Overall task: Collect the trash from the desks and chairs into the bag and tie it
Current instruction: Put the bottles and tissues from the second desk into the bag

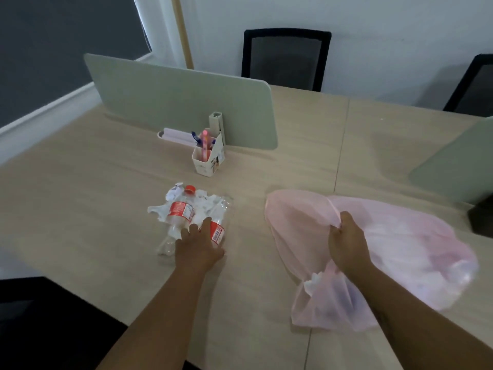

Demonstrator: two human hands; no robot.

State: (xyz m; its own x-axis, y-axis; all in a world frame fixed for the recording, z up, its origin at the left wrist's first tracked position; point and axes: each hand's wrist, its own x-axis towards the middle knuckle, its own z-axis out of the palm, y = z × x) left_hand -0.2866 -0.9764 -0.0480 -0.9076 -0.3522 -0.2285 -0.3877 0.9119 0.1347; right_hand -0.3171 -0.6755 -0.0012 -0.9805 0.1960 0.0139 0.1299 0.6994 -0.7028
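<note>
A thin pink trash bag (394, 252) lies on the wooden desk (80, 204) at the right, with pale trash showing through it. My right hand (346, 241) is shut on its gathered rim, holding the mouth up. At centre left lies a heap of trash: a crushed clear bottle with a red label and red cap (180, 212), a second clear bottle with a red label (220, 225), and crumpled white paper (205, 201). My left hand (198, 244) rests on the second bottle, fingers curled over its near end.
A white pen holder (209, 158) with pens stands behind the heap, against a grey-green desk divider (181, 102). Two black mesh chairs (285, 58) stand at the far side. A second divider (458, 161) and a dark object (481, 218) sit at the right.
</note>
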